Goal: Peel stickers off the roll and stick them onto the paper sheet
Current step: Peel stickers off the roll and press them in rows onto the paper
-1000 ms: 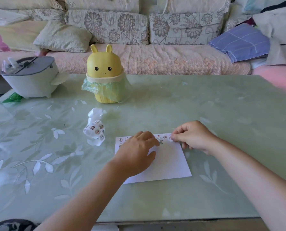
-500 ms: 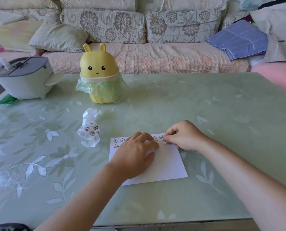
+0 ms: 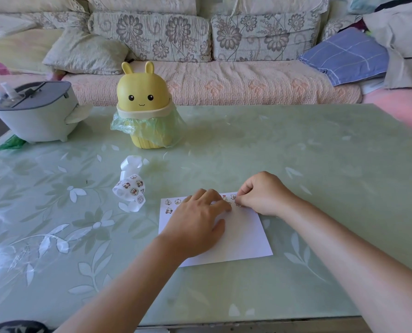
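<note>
Where the green counter (image 3: 296, 150) fills the frame's middle, the paper sheet (image 3: 243, 239) lies low centre, long side left to right. The left hand (image 3: 197, 224) rests flat on it; the right hand (image 3: 262, 193) curls at its upper right corner, whether holding anything I cannot tell. The sticker roll (image 3: 130, 188) lies apart at centre left, nearer the left hand

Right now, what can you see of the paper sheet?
The sheet is white, rectangular paper lying flat and slightly skewed on the green table. Small cartoon stickers line its far edge, with a second row begun at left. The left hand rests flat on its middle; the right hand, fingers curled, touches its far right corner.
</note>
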